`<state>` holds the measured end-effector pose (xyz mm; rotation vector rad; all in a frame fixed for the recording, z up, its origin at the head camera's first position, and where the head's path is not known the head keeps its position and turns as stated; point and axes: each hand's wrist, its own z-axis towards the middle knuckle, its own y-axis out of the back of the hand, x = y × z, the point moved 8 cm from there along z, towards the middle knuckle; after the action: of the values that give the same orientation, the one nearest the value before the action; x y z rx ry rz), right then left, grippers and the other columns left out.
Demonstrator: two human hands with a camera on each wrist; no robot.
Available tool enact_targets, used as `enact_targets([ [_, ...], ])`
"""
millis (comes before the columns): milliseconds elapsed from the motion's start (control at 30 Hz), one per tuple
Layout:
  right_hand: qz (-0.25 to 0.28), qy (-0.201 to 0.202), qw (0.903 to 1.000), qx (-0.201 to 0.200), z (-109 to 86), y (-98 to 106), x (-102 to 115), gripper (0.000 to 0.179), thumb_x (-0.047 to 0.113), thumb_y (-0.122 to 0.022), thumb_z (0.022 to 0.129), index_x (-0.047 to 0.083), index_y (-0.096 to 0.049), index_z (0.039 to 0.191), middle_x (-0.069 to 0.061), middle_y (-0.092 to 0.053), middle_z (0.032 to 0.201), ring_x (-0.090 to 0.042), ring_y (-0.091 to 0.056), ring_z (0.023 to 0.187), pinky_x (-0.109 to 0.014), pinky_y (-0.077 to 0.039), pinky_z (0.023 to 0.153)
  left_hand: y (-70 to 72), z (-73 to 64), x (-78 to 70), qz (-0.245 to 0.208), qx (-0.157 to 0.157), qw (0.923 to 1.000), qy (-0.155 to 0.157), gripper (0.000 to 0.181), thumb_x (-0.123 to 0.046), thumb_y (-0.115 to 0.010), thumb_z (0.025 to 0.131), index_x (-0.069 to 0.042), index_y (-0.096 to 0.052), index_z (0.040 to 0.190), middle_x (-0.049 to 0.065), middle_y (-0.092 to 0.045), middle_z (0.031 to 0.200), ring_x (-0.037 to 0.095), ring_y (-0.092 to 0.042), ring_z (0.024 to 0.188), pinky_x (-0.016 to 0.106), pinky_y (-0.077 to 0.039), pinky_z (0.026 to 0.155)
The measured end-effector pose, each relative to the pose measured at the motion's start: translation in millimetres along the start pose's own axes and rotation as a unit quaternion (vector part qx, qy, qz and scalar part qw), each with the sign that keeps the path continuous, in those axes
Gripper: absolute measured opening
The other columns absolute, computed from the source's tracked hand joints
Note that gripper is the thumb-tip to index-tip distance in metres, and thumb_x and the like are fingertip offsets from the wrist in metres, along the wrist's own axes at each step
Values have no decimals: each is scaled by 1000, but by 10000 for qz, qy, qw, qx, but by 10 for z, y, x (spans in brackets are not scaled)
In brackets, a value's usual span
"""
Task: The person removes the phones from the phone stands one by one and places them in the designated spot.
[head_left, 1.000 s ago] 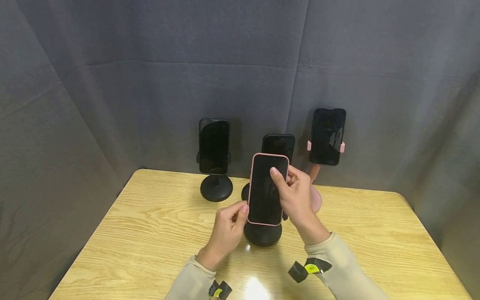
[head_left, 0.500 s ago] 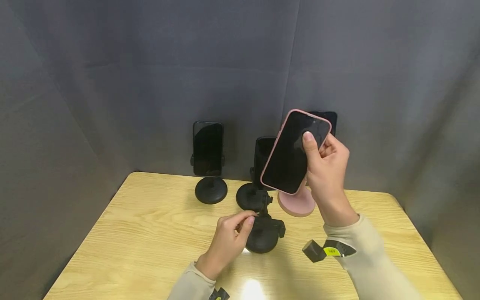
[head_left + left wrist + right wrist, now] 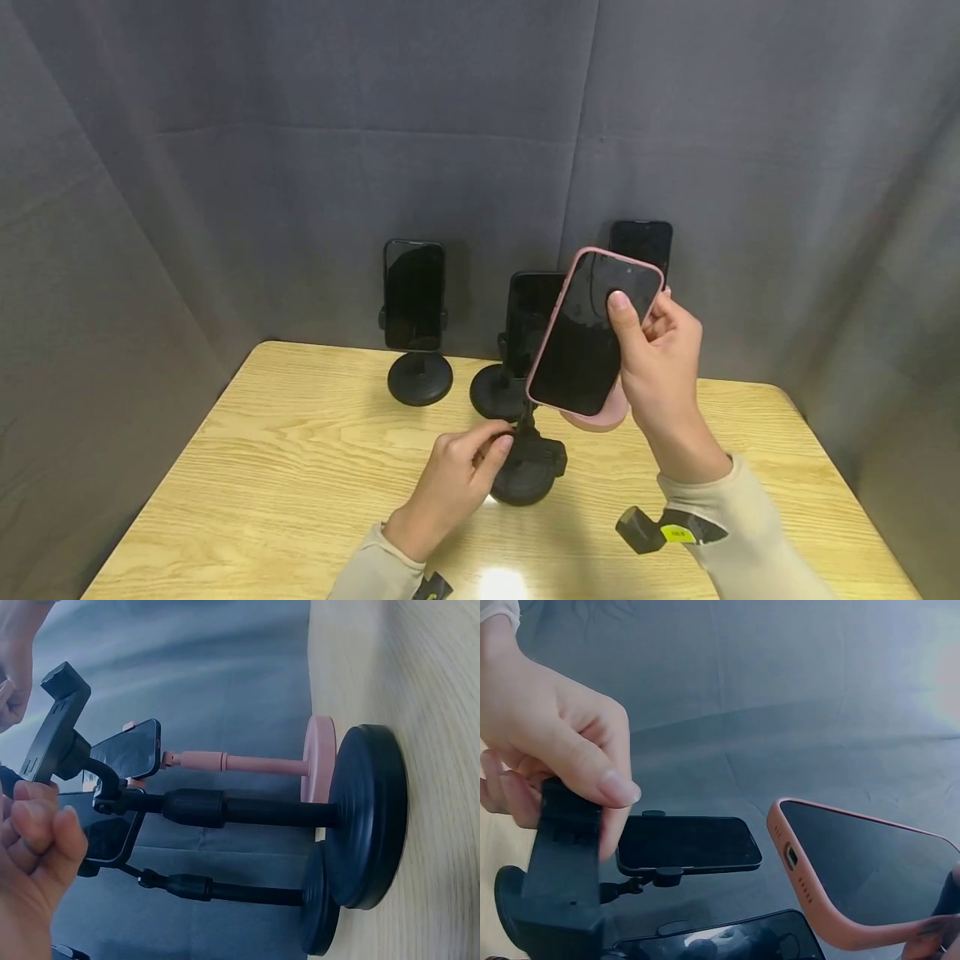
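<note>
My right hand (image 3: 663,383) holds a smartphone in a pink case (image 3: 581,342), thumb over its dark screen and fingers behind. The phone is raised and tilted, up and to the right of the front black phone stand (image 3: 525,483). That stand's clamp (image 3: 56,727) has no phone in it. Thumb and fingers of my left hand (image 3: 453,479) pinch one end of the clamp, as the right wrist view shows. A slim post joins the clamp to the round base (image 3: 367,817) on the table. In the right wrist view the pink-cased phone (image 3: 862,870) is apart from the clamp (image 3: 562,877).
Behind stand two more black phone stands, the left one holding a phone (image 3: 414,296), the middle one another phone (image 3: 517,321). A pink stand (image 3: 319,757) at the right carries a phone (image 3: 645,237), partly hidden. The wooden table (image 3: 300,467) ends at grey curtains (image 3: 337,183).
My right hand has carried the pink-cased phone up and right, away from the front stand, and tilted it, then lowered it slightly. My left hand stays at the clamp.
</note>
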<state>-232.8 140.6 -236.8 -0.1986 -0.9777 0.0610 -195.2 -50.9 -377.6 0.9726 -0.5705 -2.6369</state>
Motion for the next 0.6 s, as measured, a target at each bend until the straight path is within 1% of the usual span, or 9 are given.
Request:
enact_targets([
  [167, -189, -237, 9995, -76, -67, 45, -70, 14, -1, -58, 100, 3, -69, 108, 2, -79, 92, -12, -78, 84, -27, -63, 74, -2, -1, 11, -132, 4, 9999, 85, 15, -15, -58, 103, -4, -70, 105, -5, -54, 62, -10, -33, 56, 6, -32, 48],
  [367, -418, -399, 9983, 13, -137, 92, -151, 13, 1, -59, 100, 3, -69, 109, 3, -79, 90, -12, -78, 82, -27, -63, 73, -1, -6, 17, -159, 31, 9997, 156, 16, -16, -60, 103, -4, -70, 106, -4, -55, 62, -9, -34, 56, 7, -34, 48],
  [600, -498, -546, 9973, 25, -209, 163, -244, 16, -1, -59, 100, 9, -70, 105, 4, -79, 87, -11, -77, 78, -26, -63, 69, -10, 10, 29, -149, 184, 9992, 312, 19, -19, -60, 103, -4, -69, 108, -5, -54, 63, -9, -35, 56, 8, -34, 48],
])
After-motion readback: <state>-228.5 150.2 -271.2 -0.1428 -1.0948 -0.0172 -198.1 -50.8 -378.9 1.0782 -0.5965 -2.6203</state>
